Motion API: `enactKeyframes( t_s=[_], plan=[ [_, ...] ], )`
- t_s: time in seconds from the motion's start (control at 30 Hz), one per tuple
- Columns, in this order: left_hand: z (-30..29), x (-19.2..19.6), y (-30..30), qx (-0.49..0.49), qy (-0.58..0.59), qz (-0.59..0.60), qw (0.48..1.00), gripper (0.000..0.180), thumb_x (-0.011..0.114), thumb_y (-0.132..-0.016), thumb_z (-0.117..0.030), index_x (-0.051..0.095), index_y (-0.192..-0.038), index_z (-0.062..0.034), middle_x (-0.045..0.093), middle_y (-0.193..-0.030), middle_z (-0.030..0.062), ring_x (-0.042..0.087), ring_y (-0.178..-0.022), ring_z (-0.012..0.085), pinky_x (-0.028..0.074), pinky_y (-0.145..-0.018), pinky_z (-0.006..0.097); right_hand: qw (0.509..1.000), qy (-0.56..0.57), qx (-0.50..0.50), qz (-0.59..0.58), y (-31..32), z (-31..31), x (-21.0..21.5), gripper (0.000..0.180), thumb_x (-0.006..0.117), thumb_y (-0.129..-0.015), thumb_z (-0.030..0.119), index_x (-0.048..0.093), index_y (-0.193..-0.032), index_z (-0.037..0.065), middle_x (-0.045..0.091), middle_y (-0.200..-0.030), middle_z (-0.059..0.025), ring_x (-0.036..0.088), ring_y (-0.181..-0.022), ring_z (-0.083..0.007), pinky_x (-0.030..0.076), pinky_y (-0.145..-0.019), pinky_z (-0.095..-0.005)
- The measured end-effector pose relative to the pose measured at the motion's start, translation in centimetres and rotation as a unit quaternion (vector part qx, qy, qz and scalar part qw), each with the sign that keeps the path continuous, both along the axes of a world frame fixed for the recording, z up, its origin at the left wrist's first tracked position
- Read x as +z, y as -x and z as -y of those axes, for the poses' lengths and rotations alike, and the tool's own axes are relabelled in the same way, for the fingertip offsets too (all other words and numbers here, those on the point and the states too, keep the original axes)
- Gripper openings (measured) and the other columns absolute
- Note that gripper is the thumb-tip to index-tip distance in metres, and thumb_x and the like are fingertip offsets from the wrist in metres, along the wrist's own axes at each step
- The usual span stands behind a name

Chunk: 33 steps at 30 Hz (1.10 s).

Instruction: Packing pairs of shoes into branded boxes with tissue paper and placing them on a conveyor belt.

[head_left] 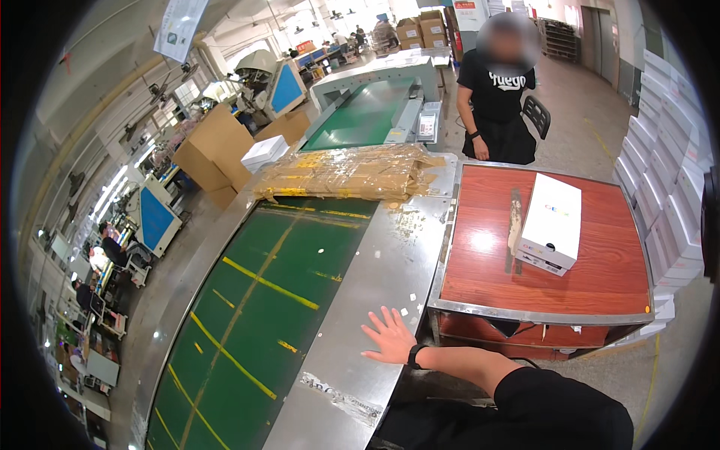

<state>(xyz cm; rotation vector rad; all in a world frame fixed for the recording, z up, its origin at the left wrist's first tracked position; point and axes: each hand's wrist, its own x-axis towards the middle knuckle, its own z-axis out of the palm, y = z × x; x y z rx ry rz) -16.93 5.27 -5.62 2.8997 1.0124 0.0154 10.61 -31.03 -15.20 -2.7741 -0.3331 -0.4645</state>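
My right hand (391, 337) rests palm down on the grey metal side rail (352, 330) of a conveyor, fingers spread and holding nothing. A black band circles its wrist. Just left of the fingertips runs the green conveyor belt (259, 315), marked with yellow tape strips. A white lidded box (551, 217), looking like a shoe box, sits on the red-brown wooden tabletop (480, 255) to the right of the hand, well apart from it. My left hand is out of the picture.
Flattened cardboard wrapped in clear tape (352, 172) bridges the conveyor ahead. A co-worker (495, 97) in black stands beyond the table, near a black chair (536, 116). White boxes (667, 172) are stacked high at right. Another green belt (364, 112) lies farther off.
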Motion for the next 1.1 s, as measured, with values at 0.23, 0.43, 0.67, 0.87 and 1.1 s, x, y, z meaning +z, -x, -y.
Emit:
enactKeyframes(
  t_s=[0.23,0.43,0.67,0.87,1.1],
  plan=[
    [-0.6,-0.7,-0.1,0.005,0.001,0.018,1.000,0.058,0.045,-0.101,-0.045,0.054,-0.140,-0.0028,0.048,-0.145,0.0263,0.041,-0.136,0.0431,0.030,-0.116,0.049,0.999,0.008,0.001,-0.034,-0.2,0.1,0.0,0.075,0.047,-0.092,0.066,0.049,-0.145,0.013,0.037,-0.153,-0.0234,0.026,-0.142,-0.0528,0.017,-0.116,-0.0631],
    [-0.9,-1.0,0.3,0.008,0.009,0.033,0.999,0.058,0.046,-0.101,-0.046,0.054,-0.140,-0.0045,0.048,-0.146,0.0241,0.040,-0.137,0.0421,0.028,-0.117,0.050,0.999,0.003,0.004,-0.042,0.1,0.1,0.7,0.075,0.046,-0.092,0.066,0.048,-0.145,0.013,0.036,-0.153,-0.0230,0.024,-0.143,-0.0524,0.015,-0.117,-0.0629],
    [-2.7,-2.0,0.8,0.001,-0.014,0.023,1.000,0.058,0.046,-0.101,-0.047,0.054,-0.140,-0.0055,0.048,-0.147,0.0240,0.041,-0.138,0.0404,0.027,-0.117,0.050,0.999,0.020,0.015,-0.048,-0.3,-0.8,0.1,0.077,0.048,-0.090,0.066,0.048,-0.145,0.012,0.037,-0.153,-0.0235,0.025,-0.142,-0.0527,0.016,-0.116,-0.0644],
    [-7.4,-9.6,1.8,0.013,-0.041,0.142,0.989,0.055,0.061,-0.092,-0.041,0.058,-0.134,-0.0057,0.046,-0.147,0.0244,0.038,-0.140,0.0411,0.024,-0.117,0.053,1.000,-0.009,0.026,0.013,-0.3,0.2,0.2,0.073,0.061,-0.086,0.059,0.055,-0.139,0.008,0.042,-0.148,-0.0262,0.030,-0.138,-0.0541,0.020,-0.114,-0.0658],
    [-7.2,-8.4,2.5,0.025,-0.033,0.164,0.986,0.053,0.061,-0.091,-0.041,0.061,-0.131,-0.0055,0.047,-0.147,0.0243,0.039,-0.140,0.0406,0.023,-0.117,0.054,0.999,-0.025,0.030,0.001,0.1,-1.5,1.3,0.068,0.069,-0.082,0.049,0.056,-0.133,0.006,0.043,-0.146,-0.0274,0.031,-0.136,-0.0546,0.021,-0.113,-0.0654]
  ],
)
